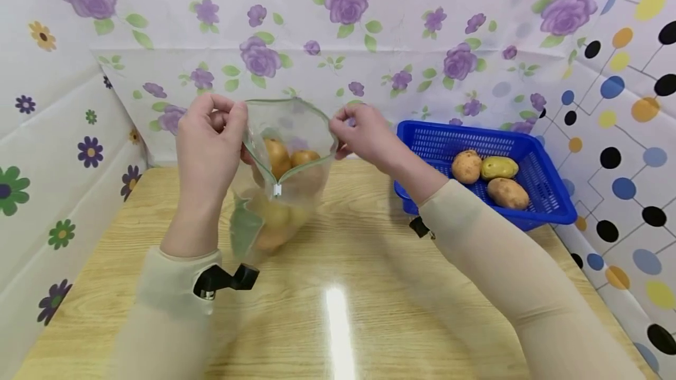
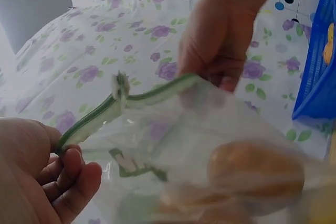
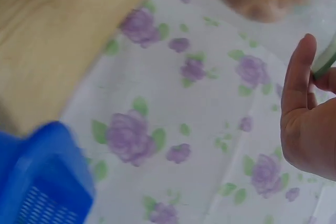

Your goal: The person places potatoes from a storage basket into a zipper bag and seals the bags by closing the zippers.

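A clear zip bag (image 1: 303,183) with a green-edged mouth is spread wide between both hands, its white slider (image 1: 277,190) on the near side. Several potatoes (image 1: 276,157) lie inside, blurred by the plastic. My left hand (image 1: 208,139) pinches the left edge of the mouth between thumb and fingers. At the opposite edge, my right hand (image 1: 367,133) pinches the rim. In the left wrist view the green zip strip (image 2: 89,121) runs from the left fingertips towards the other hand. The right wrist view shows the right hand (image 3: 310,114) at the strip.
A blue perforated basket (image 1: 549,192) stands at the right of the wooden table (image 1: 380,309), with three potatoes (image 1: 508,193) in it. Flowered sheeting (image 1: 296,34) rises behind the table, and dotted sheeting (image 1: 628,151) along the right side.
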Demonstrator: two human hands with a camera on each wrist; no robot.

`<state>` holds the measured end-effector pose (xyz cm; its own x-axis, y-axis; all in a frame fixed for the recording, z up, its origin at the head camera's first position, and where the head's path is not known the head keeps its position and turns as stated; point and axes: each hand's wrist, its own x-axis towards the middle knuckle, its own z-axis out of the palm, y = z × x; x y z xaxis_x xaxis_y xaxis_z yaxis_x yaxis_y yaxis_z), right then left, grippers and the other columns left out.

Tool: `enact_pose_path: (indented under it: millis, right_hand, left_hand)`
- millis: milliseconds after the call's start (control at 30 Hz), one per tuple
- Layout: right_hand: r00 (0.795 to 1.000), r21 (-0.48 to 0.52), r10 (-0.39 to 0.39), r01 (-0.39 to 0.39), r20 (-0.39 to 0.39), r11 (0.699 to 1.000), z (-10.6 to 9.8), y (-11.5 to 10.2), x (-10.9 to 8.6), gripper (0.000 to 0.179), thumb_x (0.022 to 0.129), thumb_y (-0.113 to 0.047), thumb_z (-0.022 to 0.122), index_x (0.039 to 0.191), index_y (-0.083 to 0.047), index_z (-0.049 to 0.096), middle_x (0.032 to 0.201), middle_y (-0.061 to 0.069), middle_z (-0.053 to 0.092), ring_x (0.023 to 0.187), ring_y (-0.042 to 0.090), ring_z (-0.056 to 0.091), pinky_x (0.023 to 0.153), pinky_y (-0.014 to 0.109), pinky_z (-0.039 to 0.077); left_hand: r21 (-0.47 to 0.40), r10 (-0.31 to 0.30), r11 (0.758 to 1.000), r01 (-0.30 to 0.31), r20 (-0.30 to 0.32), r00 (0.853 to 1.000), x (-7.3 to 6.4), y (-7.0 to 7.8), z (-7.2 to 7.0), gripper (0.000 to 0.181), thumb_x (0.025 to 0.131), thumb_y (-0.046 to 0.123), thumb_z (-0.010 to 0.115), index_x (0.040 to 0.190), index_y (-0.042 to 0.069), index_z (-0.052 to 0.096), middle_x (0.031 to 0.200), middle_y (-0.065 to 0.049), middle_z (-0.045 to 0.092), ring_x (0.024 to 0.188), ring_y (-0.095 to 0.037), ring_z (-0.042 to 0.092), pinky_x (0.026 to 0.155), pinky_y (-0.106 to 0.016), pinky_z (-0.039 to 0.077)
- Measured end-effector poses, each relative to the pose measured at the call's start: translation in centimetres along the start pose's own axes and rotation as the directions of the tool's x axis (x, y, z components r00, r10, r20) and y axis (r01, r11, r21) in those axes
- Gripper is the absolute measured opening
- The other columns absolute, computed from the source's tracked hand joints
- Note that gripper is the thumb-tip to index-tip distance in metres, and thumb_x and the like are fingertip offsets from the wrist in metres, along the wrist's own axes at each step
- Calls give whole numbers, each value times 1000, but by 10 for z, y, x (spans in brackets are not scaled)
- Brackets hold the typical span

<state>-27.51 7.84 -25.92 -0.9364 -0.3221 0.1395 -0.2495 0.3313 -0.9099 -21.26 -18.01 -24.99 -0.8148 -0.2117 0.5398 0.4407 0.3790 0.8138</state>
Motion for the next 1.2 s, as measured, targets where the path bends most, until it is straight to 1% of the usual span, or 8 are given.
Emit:
enact_pose_path:
  millis: [100,300,433,567,667,833,1033,1200]
  right_hand:
    - [999,45,-26,28,-43,999,-5,-18,4,16,110,-10,56,109,-1,70,97,20,72,78,31,77,76,40,68]
    - [995,86,-49,56,-84,995,-14,-43,11,18,112,-17,55,107,-3,66,111,16,68,80,32,78,55,30,56]
    - [993,176,-37,56,-108,983,-14,-51,16,18,113,-14,55,104,0,62,119,13,62,85,33,78,70,34,66]
    - [990,216,-43,72,-137,974,-9,-53,23,18,114,-13,56,105,1,62,119,12,61,89,33,79,83,40,68]
    - [990,205,-49,76,-134,976,-2,-45,28,17,113,-11,56,108,3,64,119,13,63,87,32,78,81,41,68]
    - [997,157,11,2,-80,988,6,-18,30,18,112,-9,54,112,4,66,124,14,64,88,28,76,79,39,68]
    - [997,160,52,-42,-57,986,3,5,20,18,110,-7,54,111,3,68,112,19,68,93,41,78,77,39,68]
    - [997,15,64,-64,-41,998,-5,16,4,22,113,-16,55,115,2,67,116,16,68,94,39,78,78,40,68]
  left_hand:
    - [38,-1,999,1,2,1000,10,3,-6,16,111,28,66,102,14,67,61,-1,64,40,-18,60,41,-24,47]
    - [20,-75,997,76,-34,997,42,8,-20,14,110,21,63,98,14,66,57,4,61,37,-12,57,39,-22,48]
    - [-17,-121,993,120,-59,991,61,18,-32,15,109,13,59,94,12,62,54,6,60,35,-9,55,36,-21,45]
    - [-35,-126,992,124,-86,988,66,32,-40,15,109,12,59,94,13,62,55,5,60,35,-9,55,35,-20,44]
    - [-12,-110,994,109,-60,992,61,31,-34,13,109,14,61,96,14,64,59,5,61,37,-11,56,37,-21,46]
    - [31,-123,992,122,55,991,37,6,-15,6,110,21,67,105,16,66,59,4,60,38,-14,56,41,-24,50]
    - [-101,-71,991,86,146,987,8,-11,10,15,110,26,70,113,12,64,57,-2,54,40,-20,54,43,-29,55]
    - [-222,-61,971,89,128,990,-6,-18,32,17,110,26,70,112,10,64,60,-4,57,41,-22,54,40,-30,52]
